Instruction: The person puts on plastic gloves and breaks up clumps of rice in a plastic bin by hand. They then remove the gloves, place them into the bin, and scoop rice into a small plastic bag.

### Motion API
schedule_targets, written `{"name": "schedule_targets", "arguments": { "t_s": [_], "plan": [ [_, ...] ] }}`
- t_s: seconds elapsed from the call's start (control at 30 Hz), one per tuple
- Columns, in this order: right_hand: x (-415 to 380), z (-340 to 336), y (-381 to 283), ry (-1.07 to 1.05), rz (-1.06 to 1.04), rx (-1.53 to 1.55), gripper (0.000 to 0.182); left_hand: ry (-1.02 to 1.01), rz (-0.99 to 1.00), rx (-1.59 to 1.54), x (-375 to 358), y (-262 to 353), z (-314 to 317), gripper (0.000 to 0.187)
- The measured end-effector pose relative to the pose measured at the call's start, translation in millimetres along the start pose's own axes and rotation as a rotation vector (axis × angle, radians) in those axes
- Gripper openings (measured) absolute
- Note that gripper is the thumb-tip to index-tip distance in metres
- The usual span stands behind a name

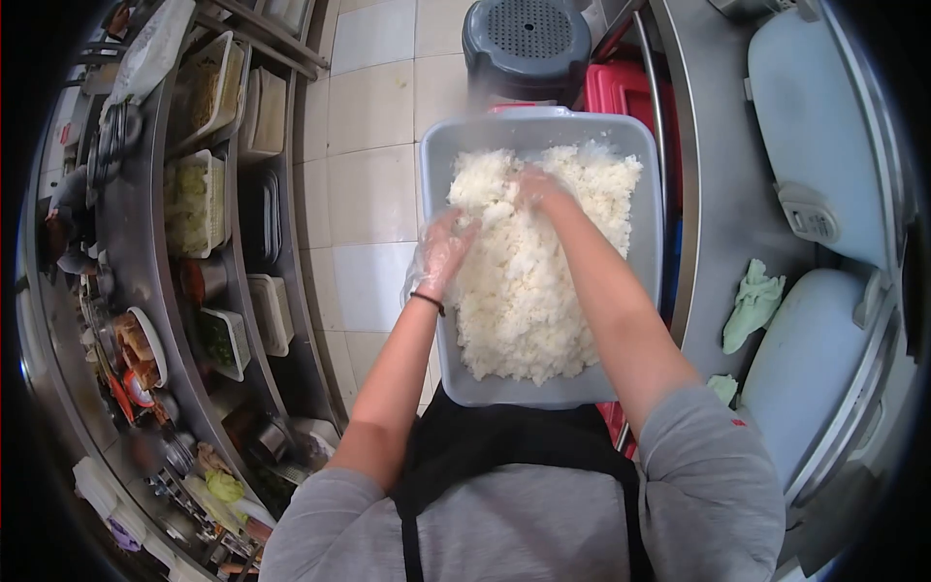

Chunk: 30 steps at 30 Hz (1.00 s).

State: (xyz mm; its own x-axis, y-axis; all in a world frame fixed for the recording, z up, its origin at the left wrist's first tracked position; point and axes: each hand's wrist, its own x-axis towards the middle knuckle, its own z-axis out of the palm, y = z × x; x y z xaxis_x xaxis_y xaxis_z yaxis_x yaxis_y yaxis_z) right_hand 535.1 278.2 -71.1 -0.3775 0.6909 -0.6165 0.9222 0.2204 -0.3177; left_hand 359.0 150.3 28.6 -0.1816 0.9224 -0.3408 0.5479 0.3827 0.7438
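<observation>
A large grey tub holds a broad heap of white cooked rice. My left hand, in a clear plastic glove with a dark band at the wrist, is at the tub's left side against the rice, its fingers bent toward the heap. Farther up in the tub, my right hand reaches into the rice near the far end. Its fingers are blurred and partly hidden by rice, so their shape cannot be made out.
Metal shelves at the left carry a basket of greens and other containers. A grey stool and a red bin stand beyond the tub. On the right counter are two light-blue lidded appliances and a green cloth.
</observation>
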Motion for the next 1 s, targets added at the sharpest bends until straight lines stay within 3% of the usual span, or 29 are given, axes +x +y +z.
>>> {"name": "schedule_targets", "arguments": {
  "t_s": [0.17, 0.23, 0.27, 0.33, 0.47, 0.53, 0.57, 0.63, 0.7, 0.77, 0.83, 0.9, 1.0],
  "plan": [
    [-46, 22, 0, 0.065, -0.101, -0.035, 0.058, 0.116, 0.258, 0.292, 65, 14, 18, 0.065],
    [-74, 26, 3, 0.081, -0.090, 0.397, 0.049, -0.121, 0.004, 0.446, 91, 35, 12, 0.074],
    [-90, 28, 1, 0.083, -0.086, 0.400, 0.049, -0.125, 0.008, 0.448, 105, 40, 11, 0.074],
    [-138, 5, -16, 0.166, -0.084, 0.420, 0.043, -0.423, -0.190, 0.420, 127, 43, 10, 0.077],
    [-197, -47, -38, 0.175, -0.007, 0.290, 0.048, -0.510, -0.327, 0.112, 140, 44, 20, 0.072],
    [-213, -62, -33, -0.054, 0.020, 0.157, 0.061, -0.497, -0.208, 0.429, 150, 26, 35, 0.069],
    [-218, -60, -26, -0.054, 0.020, 0.162, 0.061, -0.499, -0.208, 0.433, 148, 19, 39, 0.069],
    [-228, -58, -14, 0.132, -0.125, 0.078, 0.076, -0.396, 0.021, 0.466, 134, 19, 42, 0.059],
    [-214, -70, -3, 0.112, -0.029, 0.278, 0.075, -0.365, 0.092, 0.469, 120, 21, 41, 0.060],
    [-187, -79, 2, 0.209, 0.010, 0.416, 0.061, -0.334, 0.160, 0.468, 97, 32, 37, 0.060],
    [-132, -61, 17, 0.408, -0.122, 0.437, 0.047, -0.334, 0.342, 0.480, 68, 54, 27, 0.062],
    [-80, -71, 4, 0.256, -0.172, 0.291, 0.041, -0.273, 0.406, 0.453, 37, 66, 19, 0.059],
    [16, -19, -4, 0.197, -0.155, 0.314, 0.042, -0.150, 0.513, 0.401, 3, 64, 19, 0.054]
  ]
}}
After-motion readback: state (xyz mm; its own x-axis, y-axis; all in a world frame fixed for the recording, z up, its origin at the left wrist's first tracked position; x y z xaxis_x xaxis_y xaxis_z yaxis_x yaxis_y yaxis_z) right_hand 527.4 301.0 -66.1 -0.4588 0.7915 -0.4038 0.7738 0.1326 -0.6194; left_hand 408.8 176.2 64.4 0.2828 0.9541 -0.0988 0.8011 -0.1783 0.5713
